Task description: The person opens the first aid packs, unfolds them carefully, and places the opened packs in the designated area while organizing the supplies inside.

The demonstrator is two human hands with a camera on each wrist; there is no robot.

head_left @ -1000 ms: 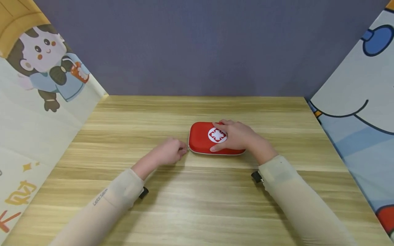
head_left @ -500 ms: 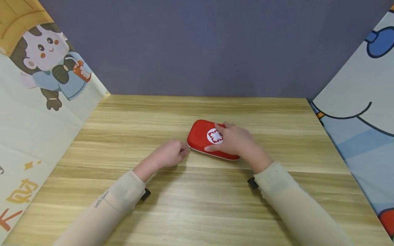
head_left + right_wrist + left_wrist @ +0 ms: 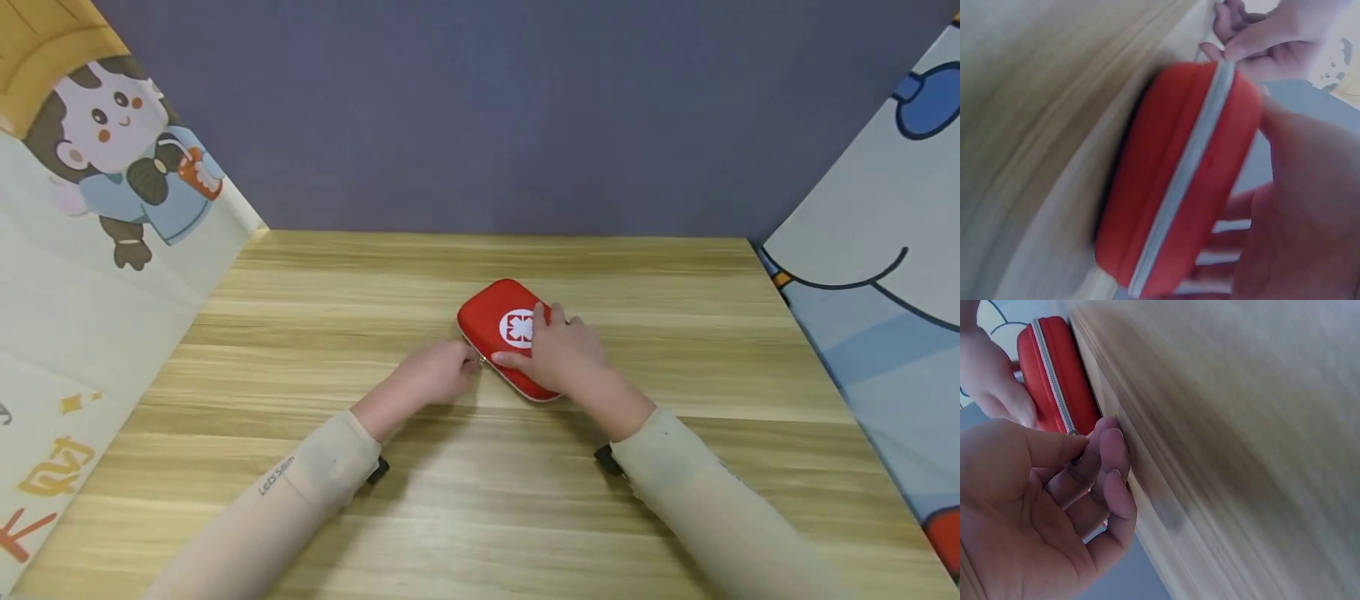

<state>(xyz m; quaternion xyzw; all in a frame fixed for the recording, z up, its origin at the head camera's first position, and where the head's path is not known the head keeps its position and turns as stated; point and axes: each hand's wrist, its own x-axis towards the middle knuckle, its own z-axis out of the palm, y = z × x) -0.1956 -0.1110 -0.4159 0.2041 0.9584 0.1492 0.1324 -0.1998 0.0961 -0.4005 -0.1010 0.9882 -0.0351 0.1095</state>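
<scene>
A red zippered first-aid case (image 3: 486,318) with a white cross emblem lies on the wooden table, turned at an angle. My right hand (image 3: 564,354) holds it from above, the thumb on the near side and the fingers over the top toward the far side. At the case's near left edge, my left hand (image 3: 438,372) pinches the small zipper pull (image 3: 482,359) between thumb and index finger. The silver zipper (image 3: 1054,375) looks closed along the side seen in the left wrist view. The right wrist view shows closed zipper teeth (image 3: 1185,165) too.
The wooden table (image 3: 480,500) spreads around the case. A dark grey-blue panel (image 3: 480,117) stands behind it. Cartoon-printed panels rise at the left (image 3: 97,333) and at the right (image 3: 847,250).
The case has turned clockwise under my right hand, its left end swinging away and its right end coming nearer. My left hand has shifted slightly right, keeping its pinch at the zipper pull.
</scene>
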